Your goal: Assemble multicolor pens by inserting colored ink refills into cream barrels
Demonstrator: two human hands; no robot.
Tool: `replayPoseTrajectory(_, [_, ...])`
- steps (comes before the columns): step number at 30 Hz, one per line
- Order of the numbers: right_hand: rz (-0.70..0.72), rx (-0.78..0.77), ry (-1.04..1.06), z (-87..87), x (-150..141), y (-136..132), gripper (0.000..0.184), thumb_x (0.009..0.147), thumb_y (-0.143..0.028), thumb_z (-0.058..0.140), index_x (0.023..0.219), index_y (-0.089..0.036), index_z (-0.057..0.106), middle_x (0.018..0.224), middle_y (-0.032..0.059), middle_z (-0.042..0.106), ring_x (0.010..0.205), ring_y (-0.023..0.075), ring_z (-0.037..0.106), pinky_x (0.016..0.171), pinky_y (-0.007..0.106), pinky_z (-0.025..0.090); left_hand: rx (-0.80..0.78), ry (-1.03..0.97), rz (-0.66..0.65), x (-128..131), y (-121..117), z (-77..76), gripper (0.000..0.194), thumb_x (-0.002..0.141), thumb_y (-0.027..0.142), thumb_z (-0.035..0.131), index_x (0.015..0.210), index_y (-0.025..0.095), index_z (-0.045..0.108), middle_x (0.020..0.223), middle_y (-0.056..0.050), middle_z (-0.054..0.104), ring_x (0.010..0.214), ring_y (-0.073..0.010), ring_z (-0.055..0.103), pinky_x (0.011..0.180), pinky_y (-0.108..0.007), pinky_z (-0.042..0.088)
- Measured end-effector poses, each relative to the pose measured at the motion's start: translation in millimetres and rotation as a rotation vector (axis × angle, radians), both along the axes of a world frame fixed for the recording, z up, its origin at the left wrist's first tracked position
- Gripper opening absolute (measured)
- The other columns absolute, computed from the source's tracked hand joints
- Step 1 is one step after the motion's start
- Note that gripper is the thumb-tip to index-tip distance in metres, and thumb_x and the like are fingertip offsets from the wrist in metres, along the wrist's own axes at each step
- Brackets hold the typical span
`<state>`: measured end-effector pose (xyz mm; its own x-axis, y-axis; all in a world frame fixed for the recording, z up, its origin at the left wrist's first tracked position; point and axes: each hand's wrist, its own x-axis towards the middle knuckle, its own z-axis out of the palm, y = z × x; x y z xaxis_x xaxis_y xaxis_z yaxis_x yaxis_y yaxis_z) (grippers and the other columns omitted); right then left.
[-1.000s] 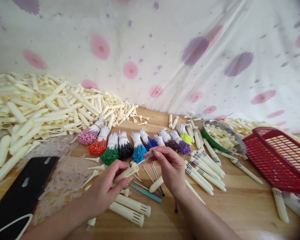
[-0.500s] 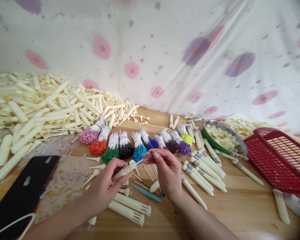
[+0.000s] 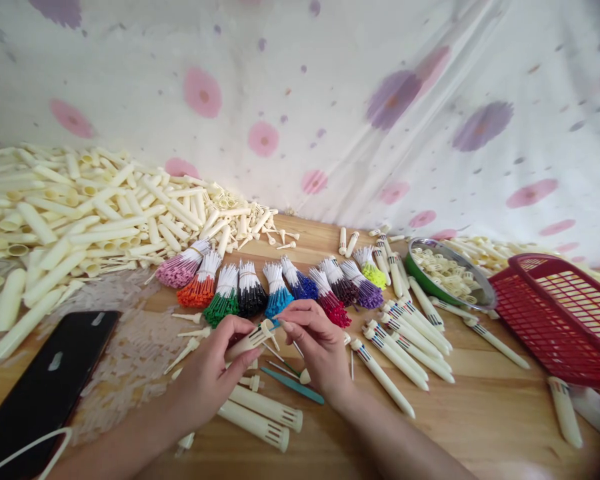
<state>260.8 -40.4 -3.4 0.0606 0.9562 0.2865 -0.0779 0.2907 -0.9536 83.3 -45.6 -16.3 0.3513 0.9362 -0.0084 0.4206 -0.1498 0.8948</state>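
My left hand [image 3: 217,363] is closed round a cream slotted pen barrel [image 3: 250,341], its open end tilted up to the right. My right hand [image 3: 320,347] pinches a light-blue-ended pen refill [image 3: 275,324] at the mouth of that barrel; most of the refill is hidden. Behind both hands stand rubber-banded refill bundles in several colours, among them a light blue bundle [image 3: 279,297] and a red bundle [image 3: 334,308]. Below the hands lie a flat teal strip [image 3: 293,385] and two slotted barrels [image 3: 260,427]. Loose refills are partly covered by my right hand.
Cream pen parts form a large pile [image 3: 105,207] at the left. A black phone [image 3: 45,393] with a white cable lies front left. Filled pens [image 3: 395,360] lie at the right, beside a green bowl [image 3: 430,287] and a red basket [image 3: 555,320].
My right hand has moved left and down, bringing the light-blue-ended refill into the barrel's mouth. The red bundle now shows more fully. My left hand stays nearly still.
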Motion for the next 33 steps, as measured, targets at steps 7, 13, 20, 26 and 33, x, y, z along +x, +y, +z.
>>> replayPoseTrajectory(7, [0.031,-0.007,-0.101,2.1,5.2,5.0,0.006,0.071,-0.022,0.074,0.073,-0.027,0.074,0.069,0.0001,0.060,0.068,0.0133,0.054,0.059,0.025,0.045,0.054,-0.013,0.000,-0.4,-0.9,0.8,0.012,0.088,0.030,0.047,0.097,0.023,0.048,0.103,-0.006,0.060,0.096,-0.0222,0.061,0.064,-0.027,0.054])
replayPoseTrajectory(13, [0.119,-0.090,-0.168,7.5,4.0,0.0,0.008,0.075,-0.025,0.070,0.080,-0.027,0.076,0.073,0.0024,0.064,0.066,0.0130,0.055,0.058,0.024,0.045,0.250,0.050,0.044,-0.5,2.3,-3.2,0.012,0.086,0.025,0.048,0.098,0.024,0.048,0.103,-0.007,0.063,0.097,-0.0236,0.063,0.064,-0.028,0.055])
replayPoseTrajectory(20, [0.268,-0.607,0.222,13.9,1.2,-0.9,0.021,0.062,-0.037,0.077,0.076,-0.021,0.076,0.054,-0.0034,0.052,0.041,0.0030,0.036,0.034,0.015,0.021,0.546,0.193,0.044,-7.4,3.6,-11.2,0.019,0.087,0.016,0.045,0.104,0.022,0.048,0.105,-0.008,0.064,0.096,-0.0244,0.065,0.082,-0.036,0.052])
replayPoseTrajectory(26, [0.261,-0.744,0.283,14.2,0.6,0.8,0.026,0.054,-0.034,0.082,0.074,-0.018,0.076,0.054,-0.0029,0.056,0.040,0.0015,0.033,0.034,0.015,0.017,0.663,0.260,0.030,-6.1,3.5,-11.4,0.020,0.088,0.015,0.046,0.107,0.021,0.046,0.103,-0.009,0.064,0.095,-0.0243,0.066,0.082,-0.035,0.052])
replayPoseTrajectory(33, [0.267,-0.531,0.058,11.6,3.5,-0.7,0.019,0.064,-0.036,0.076,0.073,-0.019,0.075,0.057,-0.0042,0.053,0.043,0.0029,0.035,0.037,0.017,0.023,0.580,0.202,0.019,-4.8,0.8,-10.6,0.020,0.086,0.014,0.045,0.105,0.022,0.049,0.100,-0.007,0.067,0.098,-0.0251,0.065,0.084,-0.038,0.052])
